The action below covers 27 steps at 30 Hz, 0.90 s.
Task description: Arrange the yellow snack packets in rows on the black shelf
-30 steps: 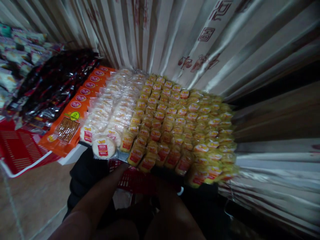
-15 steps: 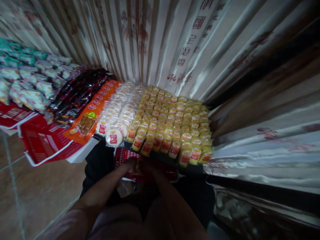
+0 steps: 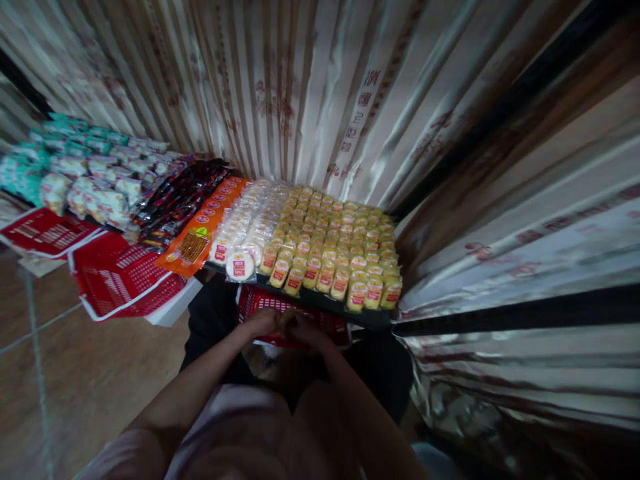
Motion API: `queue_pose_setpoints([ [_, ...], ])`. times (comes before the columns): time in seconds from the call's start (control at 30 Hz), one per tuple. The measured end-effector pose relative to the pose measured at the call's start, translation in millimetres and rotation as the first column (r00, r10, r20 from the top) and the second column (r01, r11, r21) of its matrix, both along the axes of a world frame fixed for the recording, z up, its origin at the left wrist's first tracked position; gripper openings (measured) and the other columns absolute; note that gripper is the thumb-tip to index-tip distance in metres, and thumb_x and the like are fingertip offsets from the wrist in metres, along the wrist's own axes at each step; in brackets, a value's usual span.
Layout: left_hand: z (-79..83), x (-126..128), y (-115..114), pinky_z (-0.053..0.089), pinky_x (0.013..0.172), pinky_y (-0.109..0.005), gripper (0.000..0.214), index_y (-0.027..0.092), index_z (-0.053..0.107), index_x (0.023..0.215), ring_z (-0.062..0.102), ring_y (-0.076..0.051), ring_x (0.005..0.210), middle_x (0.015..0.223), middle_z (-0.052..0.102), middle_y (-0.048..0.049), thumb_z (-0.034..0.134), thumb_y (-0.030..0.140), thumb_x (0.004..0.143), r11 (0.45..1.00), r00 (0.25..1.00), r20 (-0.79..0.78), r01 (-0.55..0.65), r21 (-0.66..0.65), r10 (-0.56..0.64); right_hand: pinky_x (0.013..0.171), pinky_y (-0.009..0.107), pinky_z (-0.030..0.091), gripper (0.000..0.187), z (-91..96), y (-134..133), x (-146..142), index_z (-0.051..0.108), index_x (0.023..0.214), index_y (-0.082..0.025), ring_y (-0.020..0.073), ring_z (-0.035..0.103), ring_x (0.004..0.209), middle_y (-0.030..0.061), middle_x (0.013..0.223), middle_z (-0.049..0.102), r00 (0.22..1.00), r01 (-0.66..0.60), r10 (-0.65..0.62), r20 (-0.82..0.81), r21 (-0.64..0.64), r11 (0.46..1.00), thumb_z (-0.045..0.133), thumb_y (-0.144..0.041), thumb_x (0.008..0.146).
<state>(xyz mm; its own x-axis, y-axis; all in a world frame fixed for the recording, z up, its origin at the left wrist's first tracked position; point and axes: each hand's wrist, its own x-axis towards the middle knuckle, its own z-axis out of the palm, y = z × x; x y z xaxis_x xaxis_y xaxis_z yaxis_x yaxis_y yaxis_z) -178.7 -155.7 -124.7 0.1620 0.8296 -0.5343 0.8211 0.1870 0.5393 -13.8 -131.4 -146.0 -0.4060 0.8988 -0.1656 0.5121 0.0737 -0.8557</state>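
Note:
My left hand and my right hand meet low in the middle, over a red basket between my knees. Fingers of both hands look curled in towards each other. What they hold, if anything, is too dark and small to make out. Just beyond my hands, several rows of yellow packaged snacks stand on a dark shelf edge. Left of these lie round white crackers in clear wrappers. An orange snack bag lies beside the crackers.
Further left are dark shiny packets, white patterned packets and teal packets. Two more red baskets with white handles, one the nearer basket, stand below them by the tiled floor. A pleated printed curtain hangs behind and along the right.
The view has shifted, so the shelf's left end shows more and the goods sit further right there. My hands stay together over the basket and show more clearly.

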Motion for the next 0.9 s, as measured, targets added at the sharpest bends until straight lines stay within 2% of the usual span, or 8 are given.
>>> queue_pose_setpoints([
  [0.17,3.6,6,-8,0.04,0.063,-0.022,0.025,0.016,0.061,0.076,0.055,-0.014,0.072,0.076,0.063,-0.0024,0.037,0.022,0.082,0.993,0.988,0.127,-0.094,0.069,0.085,0.07,0.029,0.05,0.016,15.5,-3,13,0.063,0.081,-0.017,0.0176,0.063,0.075,0.0019,0.08,0.069,0.986,-0.166,0.16,-0.047,-0.175,0.971,0.059,-0.017,0.065],
  [0.3,0.5,9,-20,0.039,0.06,-0.021,0.023,0.015,0.059,0.075,0.052,-0.012,0.068,0.07,0.059,0.0003,0.042,0.029,0.08,0.982,0.953,0.271,-0.166,0.088,0.136,0.076,0.031,0.048,0.024,21.7,-12,21,0.061,0.094,-0.017,0.0186,0.062,0.084,0.0043,0.093,0.068,0.983,-0.183,0.175,-0.058,-0.227,0.956,0.057,-0.026,0.072],
  [0.43,1.8,12,-31,0.036,0.055,-0.021,0.025,0.015,0.054,0.068,0.046,-0.01,0.058,0.06,0.052,0.0028,0.053,0.04,0.073,0.941,0.795,0.535,-0.337,-0.004,0.287,0.072,0.03,0.047,0.028,26.0,-19,25,0.06,0.093,-0.017,0.0181,0.06,0.079,0.0038,0.089,0.067,0.988,-0.139,0.15,0.027,-0.239,0.961,0.061,-0.036,0.072],
  [0.57,14.6,15,-35,0.034,0.053,-0.021,0.037,0.016,0.05,0.063,0.044,-0.009,0.053,0.054,0.049,0.0048,0.06,0.051,0.066,0.906,0.674,0.643,-0.417,-0.078,0.365,0.071,0.028,0.046,0.027,38.9,-22,25,0.058,0.091,-0.018,0.0158,0.058,0.076,0.0022,0.087,0.067,0.99,-0.131,0.138,0.02,-0.201,0.971,0.062,-0.036,0.071],
  [0.67,29.3,18,-38,0.034,0.052,-0.021,0.041,0.016,0.049,0.064,0.045,-0.008,0.051,0.053,0.05,0.0052,0.064,0.054,0.062,0.883,0.613,0.682,-0.456,-0.106,0.398,0.074,0.03,0.047,0.03,52.2,-25,24,0.056,0.096,-0.018,0.0171,0.059,0.08,0.0038,0.092,0.066,0.987,-0.142,0.124,-0.105,-0.19,0.971,0.062,-0.034,0.071],
  [0.77,44.3,20,-41,0.034,0.051,-0.019,0.043,0.017,0.048,0.069,0.046,-0.007,0.049,0.054,0.05,0.0065,0.068,0.053,0.06,0.854,0.492,0.75,-0.487,-0.184,0.442,0.077,0.032,0.048,0.038,62.0,-29,23,0.051,0.102,-0.02,0.0183,0.062,0.085,0.0048,0.096,0.066,0.939,-0.178,0.083,-0.333,-0.266,0.947,0.064,-0.036,0.07],
  [0.83,53.1,21,-44,0.037,0.053,-0.02,0.044,0.017,0.049,0.078,0.049,-0.007,0.051,0.058,0.053,0.0063,0.071,0.05,0.059,0.836,0.416,0.776,-0.49,-0.249,0.474,0.078,0.034,0.049,0.044,66.3,-31,23,0.049,0.101,-0.02,0.0188,0.063,0.086,0.0055,0.098,0.066,0.901,-0.169,0.007,-0.434,-0.336,0.927,0.068,-0.038,0.066],
  [0.9,60.3,21,-45,0.039,0.055,-0.02,0.049,0.016,0.05,0.093,0.052,-0.008,0.053,0.061,0.055,0.0056,0.071,0.045,0.06,0.83,0.384,0.784,-0.482,-0.28,0.487,0.077,0.034,0.05,0.051,71.3,-32,22,0.047,0.098,-0.02,0.019,0.064,0.085,0.006,0.097,0.066,0.883,-0.124,-0.077,-0.462,-0.39,0.912,0.073,-0.041,0.059],
])
